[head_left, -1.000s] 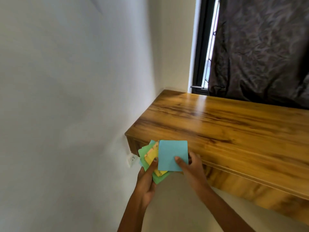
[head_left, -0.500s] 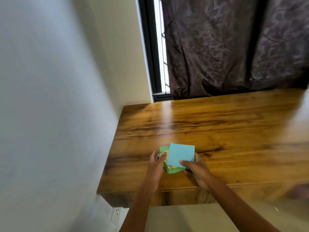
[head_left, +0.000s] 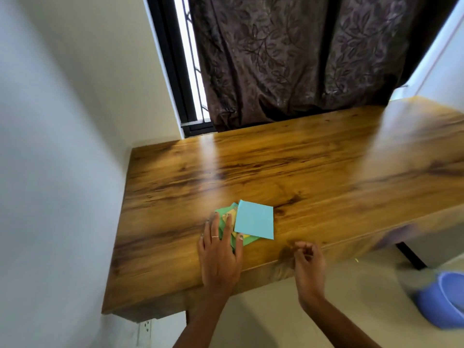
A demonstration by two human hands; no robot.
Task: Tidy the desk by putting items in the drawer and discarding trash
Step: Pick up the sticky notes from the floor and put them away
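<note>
Left hand lies flat, fingers straight, pressing the fanned stack of blue, green and yellow paper squares on the wooden desk, nearer than the loosely curled, empty right hand (hovering at the desk's front edge).

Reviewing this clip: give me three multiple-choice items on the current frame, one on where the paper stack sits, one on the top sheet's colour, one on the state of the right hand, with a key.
1. Where does the stack of papers lie?
A. On the desk, near its front edge
B. On the floor
C. In the blue bin

2. What colour is the top sheet?
A. Red
B. Light blue
C. White

3. What is the right hand doing?
A. Gripping the curtain
B. Pressing flat on the stack
C. Holding nothing, fingers loosely curled

Key: 1 A, the stack rests on the wooden desk under the left hand fingers. 2 B, the uppermost sheet is light blue. 3 C, it is apart from the stack and holds nothing.
</note>
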